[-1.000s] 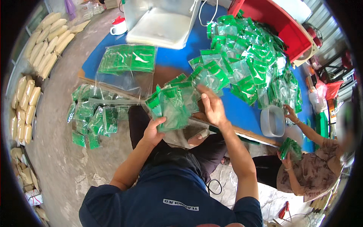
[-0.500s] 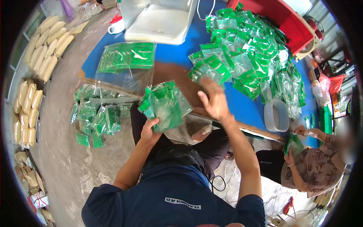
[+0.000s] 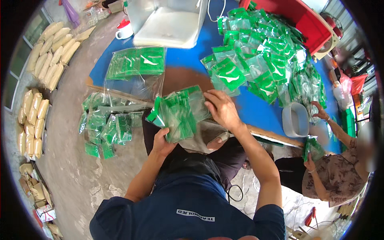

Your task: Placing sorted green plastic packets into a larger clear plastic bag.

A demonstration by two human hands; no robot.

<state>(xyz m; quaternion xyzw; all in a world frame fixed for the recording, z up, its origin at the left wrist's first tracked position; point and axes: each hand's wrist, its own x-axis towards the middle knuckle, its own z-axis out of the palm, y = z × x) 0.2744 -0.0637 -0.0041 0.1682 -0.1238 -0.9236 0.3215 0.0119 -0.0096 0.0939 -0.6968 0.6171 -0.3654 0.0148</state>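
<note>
A fanned stack of green-and-clear plastic packets (image 3: 179,120) is held over my lap at the table's edge. My left hand (image 3: 163,144) grips the stack from its lower left side, with the thumb on top. At the upper right of the stack, my right hand (image 3: 225,110) has its fingers closed on the clear part of one packet (image 3: 199,105), which overlaps the others. To the right on the table lies a large loose pile of similar packets (image 3: 256,60). A clear bag holding a neat row of green packets (image 3: 136,62) rests on the table's left side.
More packed green bags (image 3: 108,126) sit below the table's left edge. A clear bin (image 3: 168,28), a red-lidded mug (image 3: 124,29), a red crate (image 3: 296,20) and a small plastic tub (image 3: 295,120) stand around the blue table. A co-worker (image 3: 334,172) sits at the right.
My right hand has come from the pile on the right to the stack in my left hand, bringing a packet against it. The co-worker's one hand has reached out toward the pile.
</note>
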